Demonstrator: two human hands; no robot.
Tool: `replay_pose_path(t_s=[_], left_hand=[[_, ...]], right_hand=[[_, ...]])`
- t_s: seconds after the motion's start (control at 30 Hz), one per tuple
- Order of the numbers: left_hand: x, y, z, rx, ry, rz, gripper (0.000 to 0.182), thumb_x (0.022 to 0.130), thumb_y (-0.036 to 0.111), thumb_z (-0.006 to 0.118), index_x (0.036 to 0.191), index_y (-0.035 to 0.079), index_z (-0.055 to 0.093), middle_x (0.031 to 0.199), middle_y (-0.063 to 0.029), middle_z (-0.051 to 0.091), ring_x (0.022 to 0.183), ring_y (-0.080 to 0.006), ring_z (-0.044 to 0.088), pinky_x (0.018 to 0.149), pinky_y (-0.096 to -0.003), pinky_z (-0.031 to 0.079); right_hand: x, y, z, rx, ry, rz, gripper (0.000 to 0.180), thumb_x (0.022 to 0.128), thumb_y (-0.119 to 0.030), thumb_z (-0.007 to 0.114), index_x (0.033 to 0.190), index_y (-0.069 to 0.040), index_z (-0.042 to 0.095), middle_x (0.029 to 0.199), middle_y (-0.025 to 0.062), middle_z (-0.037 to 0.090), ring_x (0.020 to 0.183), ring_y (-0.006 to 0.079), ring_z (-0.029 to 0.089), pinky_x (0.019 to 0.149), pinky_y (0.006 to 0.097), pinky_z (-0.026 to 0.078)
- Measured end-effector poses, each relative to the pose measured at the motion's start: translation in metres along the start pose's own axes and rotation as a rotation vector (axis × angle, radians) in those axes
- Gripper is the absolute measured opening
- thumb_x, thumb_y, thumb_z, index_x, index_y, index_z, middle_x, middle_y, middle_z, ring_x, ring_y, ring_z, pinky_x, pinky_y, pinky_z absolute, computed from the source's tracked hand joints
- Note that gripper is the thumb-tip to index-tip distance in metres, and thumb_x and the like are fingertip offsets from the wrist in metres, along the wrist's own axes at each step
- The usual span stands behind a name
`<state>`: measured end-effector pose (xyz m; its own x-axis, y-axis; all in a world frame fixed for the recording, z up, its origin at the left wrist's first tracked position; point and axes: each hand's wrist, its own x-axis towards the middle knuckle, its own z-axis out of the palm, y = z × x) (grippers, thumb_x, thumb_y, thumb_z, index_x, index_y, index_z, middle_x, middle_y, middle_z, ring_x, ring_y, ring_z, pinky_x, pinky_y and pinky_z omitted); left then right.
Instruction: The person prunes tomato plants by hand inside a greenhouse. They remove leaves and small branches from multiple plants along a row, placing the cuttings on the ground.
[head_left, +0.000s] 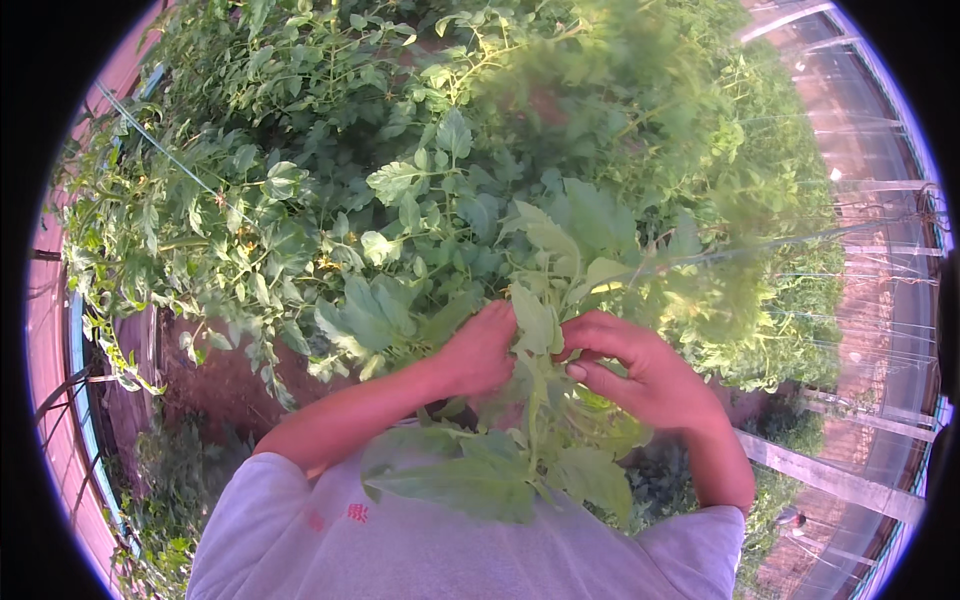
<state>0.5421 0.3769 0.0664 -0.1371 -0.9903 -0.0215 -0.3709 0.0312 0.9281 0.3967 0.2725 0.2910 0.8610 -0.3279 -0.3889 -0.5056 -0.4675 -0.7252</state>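
A leafy tomato plant (536, 315) stands upright close to my chest, between my two hands. My left hand (484, 349) is curled against the left side of its stem and leaves; its fingertips are hidden, so what it holds does not show. On the right side, my right hand (622, 364) has thumb and fingers curved beside a leaf, with a gap between thumb tip and forefinger. Broad lower leaves (465, 476) of the plant spread in front of my shirt.
Dense tomato foliage (285, 210) with small yellow flowers fills the area ahead. A taut string (169, 154) crosses at upper left, another line (787, 238) at right. Concrete beams (832, 472) and a greenhouse wall (907, 315) stand right; brown soil (217, 375) shows at left.
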Motion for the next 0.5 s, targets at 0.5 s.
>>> replay_pose_path(t_s=[0.5], left_hand=[[-0.004,-0.001,0.001,-0.180,-0.101,-0.041,0.071,0.089,0.022,0.069,0.151,0.002,0.040,0.160,-0.0228,0.035,0.142,-0.0453,0.038,0.117,-0.0535,0.035]], right_hand=[[0.054,0.024,-0.038,0.179,0.389,0.201,0.031,0.099,-0.008,0.061,0.128,0.001,0.061,0.102,0.0075,0.076,0.098,0.0148,0.069,0.088,0.0323,0.054]])
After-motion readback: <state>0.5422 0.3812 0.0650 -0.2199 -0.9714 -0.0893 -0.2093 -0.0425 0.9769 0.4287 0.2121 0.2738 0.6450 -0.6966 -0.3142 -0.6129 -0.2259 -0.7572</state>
